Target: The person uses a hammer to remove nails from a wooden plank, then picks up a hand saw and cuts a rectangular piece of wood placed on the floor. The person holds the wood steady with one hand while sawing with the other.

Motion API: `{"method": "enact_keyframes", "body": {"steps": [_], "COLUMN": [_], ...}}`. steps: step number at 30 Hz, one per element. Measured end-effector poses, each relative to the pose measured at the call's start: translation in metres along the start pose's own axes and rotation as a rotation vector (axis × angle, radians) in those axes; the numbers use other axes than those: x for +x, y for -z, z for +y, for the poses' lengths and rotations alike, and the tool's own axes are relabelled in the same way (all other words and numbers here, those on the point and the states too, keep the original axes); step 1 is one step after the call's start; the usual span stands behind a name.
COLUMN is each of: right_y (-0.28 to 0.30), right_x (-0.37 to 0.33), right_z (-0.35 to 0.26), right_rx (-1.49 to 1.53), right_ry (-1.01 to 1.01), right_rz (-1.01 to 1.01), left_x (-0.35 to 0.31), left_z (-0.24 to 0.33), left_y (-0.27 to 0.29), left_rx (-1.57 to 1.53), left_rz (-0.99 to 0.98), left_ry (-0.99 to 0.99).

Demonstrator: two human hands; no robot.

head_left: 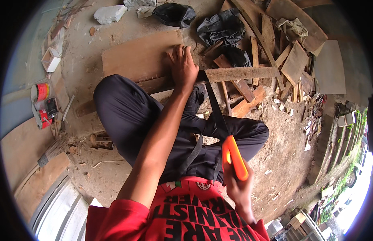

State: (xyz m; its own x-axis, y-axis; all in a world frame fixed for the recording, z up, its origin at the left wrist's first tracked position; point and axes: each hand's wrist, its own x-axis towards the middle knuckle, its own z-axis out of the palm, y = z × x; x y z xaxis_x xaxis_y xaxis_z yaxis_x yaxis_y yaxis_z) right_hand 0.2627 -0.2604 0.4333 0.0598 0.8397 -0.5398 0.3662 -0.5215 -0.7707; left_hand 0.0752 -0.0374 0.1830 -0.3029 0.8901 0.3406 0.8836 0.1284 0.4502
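A long wooden plank (242, 74) lies crosswise in front of me, over my foot. My left hand (183, 68) rests on it from above, fingers stretched forward and slightly apart over a flat brown board (134, 54) beyond. My right hand (238, 186) is wrapped round the orange handle of a handsaw (217, 110). Its dark blade slants forward and up to the plank, meeting it just right of my left hand. How deep the blade sits in the wood, I cannot tell.
Scrap wood (271, 52) is heaped at the far right, beside black plastic bags (220, 28). Pale stone chunks (110, 14) lie at the far left. Red tins (42, 92) and a twig broom (50, 154) are on the left. Wood chips litter the dirt floor (283, 160).
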Motion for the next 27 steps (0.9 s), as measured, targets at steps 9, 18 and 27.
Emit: {"method": "enact_keyframes", "body": {"steps": [9,18,27], "right_y": [-0.061,-0.083,-0.037], "right_x": [0.189,0.168,0.055], "right_z": [-0.018,0.043,0.042], "right_rx": [-0.065,-0.046,0.043], "right_ry": [0.483,0.524,0.258], "right_rz": [0.089,0.143,-0.020], "left_x": [-0.003,0.003,-0.002], "left_z": [-0.007,0.002,-0.014], "left_y": [-0.007,-0.002,-0.021], "left_rx": [0.063,0.013,0.176], "left_rz": [0.013,0.047,0.101], "left_ry": [-0.020,0.000,-0.008]}}
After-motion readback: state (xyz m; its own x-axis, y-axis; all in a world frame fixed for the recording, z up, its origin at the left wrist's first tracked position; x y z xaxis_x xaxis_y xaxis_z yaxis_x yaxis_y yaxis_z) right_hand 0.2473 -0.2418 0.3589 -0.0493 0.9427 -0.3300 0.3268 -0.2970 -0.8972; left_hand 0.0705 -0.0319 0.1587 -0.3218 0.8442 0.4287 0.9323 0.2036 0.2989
